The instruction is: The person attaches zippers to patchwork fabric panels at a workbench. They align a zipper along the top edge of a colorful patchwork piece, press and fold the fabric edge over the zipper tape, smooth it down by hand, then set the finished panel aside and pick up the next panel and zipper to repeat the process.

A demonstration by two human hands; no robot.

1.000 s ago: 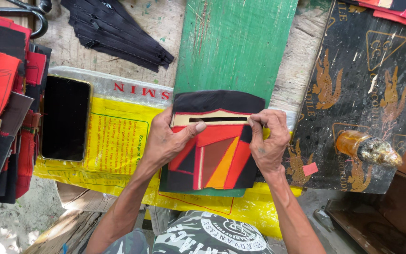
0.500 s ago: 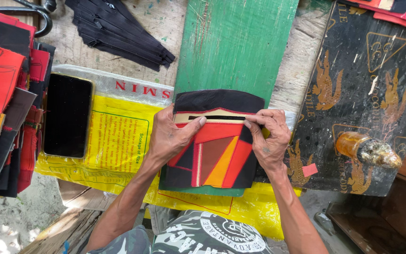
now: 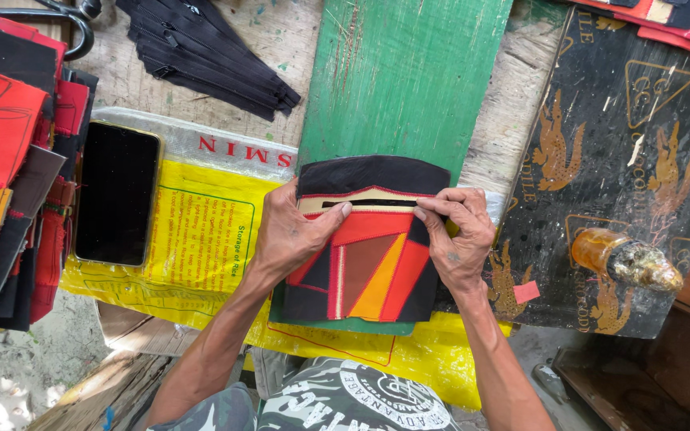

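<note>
At my far left a stack of red, black and orange stitched fabric pieces (image 3: 1, 160) leans at the edge of the bench, and just beside it a black smartphone (image 3: 116, 194) lies face up on a yellow and clear plastic sack (image 3: 201, 247) spread over the work surface. Above the sack, a bundle of black zippers (image 3: 209, 52) rests on the bare wood. My left hand (image 3: 289, 235) lies flat on the patchwork pouch of black, red, orange and brown panels (image 3: 369, 255), thumb stretched to the left end of the dark slot cut in its tan strip. The pouch sits on a green painted wooden board (image 3: 409, 72), lower edge toward me. My right hand (image 3: 461, 239) pinches the pouch's right edge, fingertips pressing at the slot's other end; both hands hold it down rather than lift it. I judge the panels are already sewn together and the slot is cut, while no zipper appears in the opening, so that fitting seems left to do. Farther right, an amber glass bottle (image 3: 620, 259) lies on a black printed sheet (image 3: 640, 144).
</note>
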